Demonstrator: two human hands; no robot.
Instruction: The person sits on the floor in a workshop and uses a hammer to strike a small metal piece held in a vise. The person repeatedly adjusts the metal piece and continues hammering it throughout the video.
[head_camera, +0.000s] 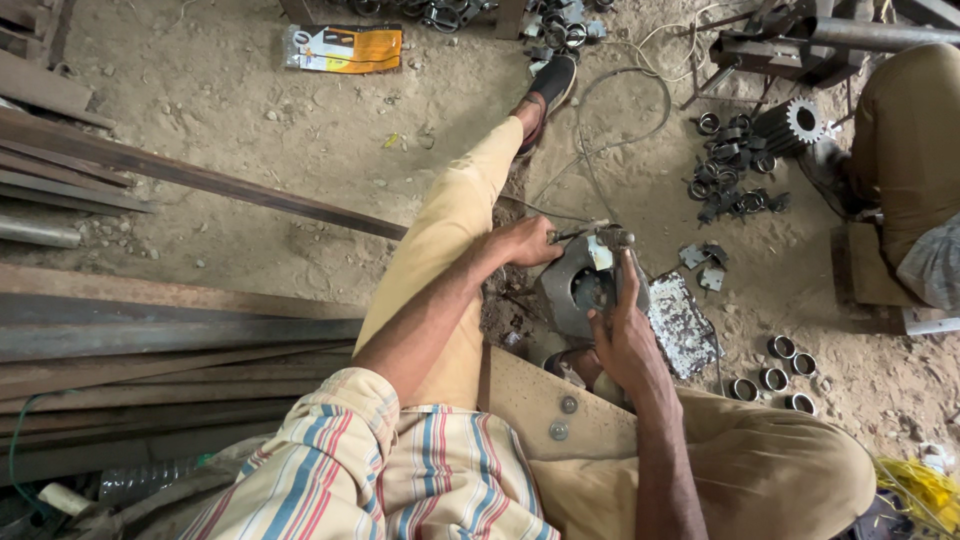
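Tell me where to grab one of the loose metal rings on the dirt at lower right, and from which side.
Take the nearest metal ring across its outer rim, coming straight down from above. It appears to lie flat with its bore facing up, and bare dirt floor shows around it, so fingers can probably pinch opposite sides. The right hand is closest; the left hand is busy at the round metal housing.

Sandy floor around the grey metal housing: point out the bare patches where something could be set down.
Bare sand lies between the long rusty steel bars and the orange packet, and between the short steel rings and the black gear parts. It is crowded at the grey metal housing, where the left hand and right hand work.
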